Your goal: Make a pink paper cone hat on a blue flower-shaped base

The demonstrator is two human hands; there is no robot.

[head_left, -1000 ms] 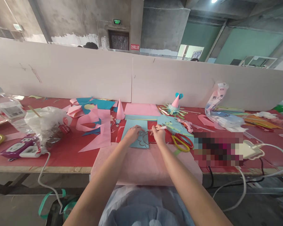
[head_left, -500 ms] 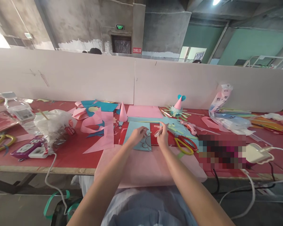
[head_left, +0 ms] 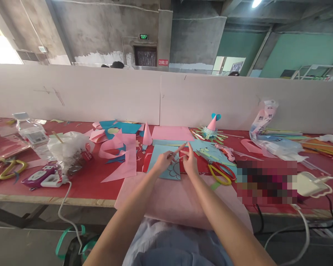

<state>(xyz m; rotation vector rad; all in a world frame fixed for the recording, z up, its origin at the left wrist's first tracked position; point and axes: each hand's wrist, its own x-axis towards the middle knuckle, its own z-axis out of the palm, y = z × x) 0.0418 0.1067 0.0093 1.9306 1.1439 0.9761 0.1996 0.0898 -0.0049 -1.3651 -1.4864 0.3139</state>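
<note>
Under the left hand [head_left: 165, 161]: blue paper sheet [head_left: 171, 174], flat on the red table [head_left: 86, 188], scalloped outline drawn on it.
Paper handling: probably light, bendy, easily creased; take by the edges (ink may smear).
Fingers: half-curled, right hand's [head_left: 190, 163] index raised; cannot tell what either grasps.
Yellow-and-red scissors [head_left: 223, 183]: right of the sheet.

Pixelation obscures the item [head_left: 266, 181] at 4 o'clock. The left hand [head_left: 165, 162] partly covers the blue sheet [head_left: 157, 154] at 6 o'clock.
</note>
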